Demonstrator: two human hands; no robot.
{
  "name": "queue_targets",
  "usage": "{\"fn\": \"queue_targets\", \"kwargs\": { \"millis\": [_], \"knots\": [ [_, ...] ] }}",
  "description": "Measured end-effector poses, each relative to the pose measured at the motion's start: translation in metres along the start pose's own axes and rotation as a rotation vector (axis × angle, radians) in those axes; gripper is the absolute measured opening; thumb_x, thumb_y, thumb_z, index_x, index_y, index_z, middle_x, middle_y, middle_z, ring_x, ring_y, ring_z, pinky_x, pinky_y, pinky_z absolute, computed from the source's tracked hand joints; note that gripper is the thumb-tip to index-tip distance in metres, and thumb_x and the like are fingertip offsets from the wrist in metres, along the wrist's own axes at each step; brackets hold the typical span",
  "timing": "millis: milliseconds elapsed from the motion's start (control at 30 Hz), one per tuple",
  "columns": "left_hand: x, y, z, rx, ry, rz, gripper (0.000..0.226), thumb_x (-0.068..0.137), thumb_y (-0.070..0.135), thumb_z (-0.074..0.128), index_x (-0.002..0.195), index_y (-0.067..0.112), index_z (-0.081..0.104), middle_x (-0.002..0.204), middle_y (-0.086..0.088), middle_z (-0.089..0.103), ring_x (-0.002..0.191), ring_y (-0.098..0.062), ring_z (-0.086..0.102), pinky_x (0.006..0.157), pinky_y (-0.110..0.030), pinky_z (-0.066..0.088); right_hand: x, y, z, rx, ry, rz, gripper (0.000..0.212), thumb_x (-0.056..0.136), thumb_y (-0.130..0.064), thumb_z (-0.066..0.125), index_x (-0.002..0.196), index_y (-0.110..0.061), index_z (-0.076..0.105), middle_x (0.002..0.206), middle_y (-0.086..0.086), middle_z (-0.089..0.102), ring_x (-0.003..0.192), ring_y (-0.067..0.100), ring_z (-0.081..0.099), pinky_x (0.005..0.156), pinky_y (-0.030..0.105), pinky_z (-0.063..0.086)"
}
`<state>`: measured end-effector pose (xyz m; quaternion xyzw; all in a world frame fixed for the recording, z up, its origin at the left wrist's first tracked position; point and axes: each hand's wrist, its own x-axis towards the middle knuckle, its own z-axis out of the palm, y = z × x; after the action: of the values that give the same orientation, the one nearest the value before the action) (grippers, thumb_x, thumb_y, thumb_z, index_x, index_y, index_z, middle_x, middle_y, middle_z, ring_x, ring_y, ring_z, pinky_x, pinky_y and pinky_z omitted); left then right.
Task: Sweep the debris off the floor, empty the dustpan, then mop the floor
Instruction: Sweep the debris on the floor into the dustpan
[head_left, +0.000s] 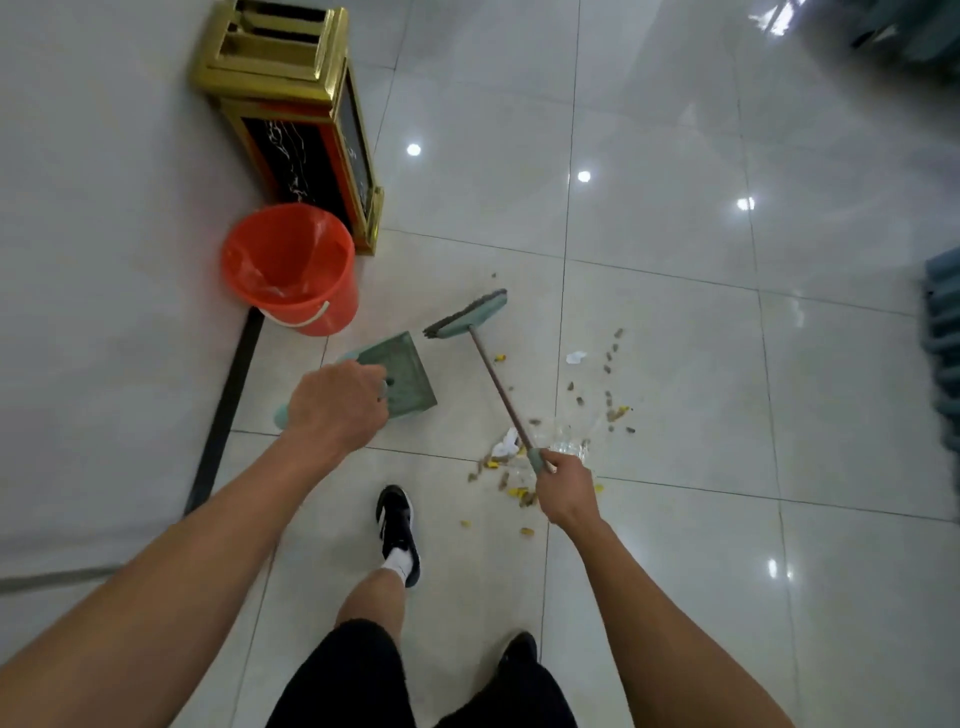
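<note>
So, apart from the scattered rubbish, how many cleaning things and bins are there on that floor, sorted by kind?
Broom: 1, in the right hand
Dustpan: 1, in the left hand
Orange bucket: 1, lined with a bag
Gold and black bin: 1, by the wall
Total: 4

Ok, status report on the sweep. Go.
Left hand on dustpan, right hand on broom. Debris still scattered. Nothing blocking.

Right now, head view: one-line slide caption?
Left hand holds green dustpan, right hand grips broom; debris scattered on tile.
</note>
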<state>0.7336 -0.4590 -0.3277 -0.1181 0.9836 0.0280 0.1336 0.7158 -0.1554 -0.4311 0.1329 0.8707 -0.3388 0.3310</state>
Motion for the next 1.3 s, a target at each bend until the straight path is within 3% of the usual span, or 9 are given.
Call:
{"fn": "queue_targets", "kwargs": {
  "millis": [167, 267, 367, 667, 833, 967, 1067, 1167, 1300],
  "knots": [
    [0.085, -0.033, -0.013, -0.091, -0.062, 0.03, 0.019, 0.091, 0.028, 0.052, 0.101, 0.019, 0.065, 0.092, -0.007, 0.068, 0.083, -0.029, 0.065, 0.071, -0.037, 0.052, 0.061, -0.075, 0.016, 0.105, 0.092, -0.008, 0.041, 0.101, -0.043, 0.054, 0.129, -0.016, 0.066, 0.071, -0.004, 0.066, 0.053, 0.011, 0.057, 0.049, 0.024, 0.045],
    [0.127, -0.043, -0.02, -0.132, -0.091, 0.045, 0.021, 0.091, 0.027, 0.053, 0.105, 0.018, 0.065, 0.098, -0.009, 0.069, 0.09, -0.03, 0.066, 0.076, -0.038, 0.055, 0.097, -0.114, 0.024, 0.12, 0.118, -0.001, 0.044, 0.1, -0.048, 0.053, 0.13, -0.017, 0.065, 0.073, -0.001, 0.068, 0.058, 0.015, 0.062, 0.052, 0.029, 0.05],
    [0.161, -0.047, -0.022, -0.126, -0.11, 0.083, 0.021, 0.092, 0.027, 0.054, 0.106, 0.017, 0.066, 0.101, -0.01, 0.071, 0.093, -0.03, 0.068, 0.078, -0.04, 0.057, 0.131, -0.149, 0.034, 0.165, 0.123, 0.017, 0.041, 0.1, -0.044, 0.054, 0.127, -0.016, 0.066, 0.075, 0.003, 0.067, 0.061, 0.021, 0.062, 0.06, 0.037, 0.057],
    [0.213, -0.059, -0.005, -0.164, -0.119, 0.128, 0.016, 0.094, 0.03, 0.053, 0.102, 0.022, 0.065, 0.096, -0.004, 0.07, 0.085, -0.024, 0.067, 0.071, -0.038, 0.058, 0.223, -0.21, 0.052, 0.187, 0.088, 0.06, 0.043, 0.098, -0.016, 0.052, 0.141, -0.016, 0.055, 0.094, 0.009, 0.067, 0.063, 0.02, 0.065, 0.043, 0.023, 0.048],
    [0.217, -0.079, 0.008, -0.212, -0.081, 0.069, 0.012, 0.089, 0.03, 0.055, 0.09, 0.023, 0.064, 0.08, -0.002, 0.066, 0.074, -0.026, 0.061, 0.062, -0.035, 0.051, 0.247, -0.212, 0.057, 0.086, 0.035, 0.099, 0.049, 0.099, -0.004, 0.042, 0.146, -0.016, 0.05, 0.106, 0.014, 0.065, 0.069, 0.023, 0.067, 0.037, 0.017, 0.042],
    [0.216, -0.084, 0.006, -0.23, -0.055, 0.066, 0.011, 0.088, 0.032, 0.057, 0.078, 0.027, 0.055, 0.069, 0.002, 0.058, 0.063, -0.024, 0.056, 0.055, -0.031, 0.044, 0.238, -0.2, 0.057, -0.073, 0.002, 0.123, 0.051, 0.095, -0.003, 0.04, 0.145, -0.01, 0.048, 0.12, 0.02, 0.061, 0.093, 0.037, 0.067, 0.05, 0.029, 0.05],
    [0.209, -0.078, 0.0, -0.204, -0.049, 0.095, 0.011, 0.089, 0.029, 0.058, 0.079, 0.024, 0.059, 0.068, 0.001, 0.058, 0.062, -0.024, 0.055, 0.056, -0.033, 0.047, 0.22, -0.183, 0.052, -0.093, 0.001, 0.162, 0.049, 0.094, -0.005, 0.043, 0.142, -0.008, 0.05, 0.116, 0.02, 0.061, 0.088, 0.037, 0.064, 0.05, 0.031, 0.05],
    [0.197, -0.069, -0.006, -0.156, -0.064, 0.123, 0.011, 0.09, 0.027, 0.057, 0.081, 0.021, 0.061, 0.074, -0.002, 0.062, 0.068, -0.025, 0.059, 0.06, -0.035, 0.051, 0.19, -0.155, 0.047, -0.108, -0.005, 0.186, 0.046, 0.093, -0.006, 0.047, 0.139, -0.006, 0.052, 0.118, 0.019, 0.062, 0.096, 0.036, 0.064, 0.071, 0.04, 0.059],
    [0.174, -0.06, -0.013, -0.126, -0.067, 0.149, 0.011, 0.091, 0.028, 0.058, 0.088, 0.02, 0.064, 0.077, -0.004, 0.064, 0.07, -0.025, 0.062, 0.063, -0.037, 0.055, 0.142, -0.106, 0.038, -0.092, 0.002, 0.216, 0.05, 0.093, -0.006, 0.047, 0.143, -0.011, 0.052, 0.126, 0.018, 0.062, 0.107, 0.034, 0.064, 0.077, 0.033, 0.052]
  ]
}}
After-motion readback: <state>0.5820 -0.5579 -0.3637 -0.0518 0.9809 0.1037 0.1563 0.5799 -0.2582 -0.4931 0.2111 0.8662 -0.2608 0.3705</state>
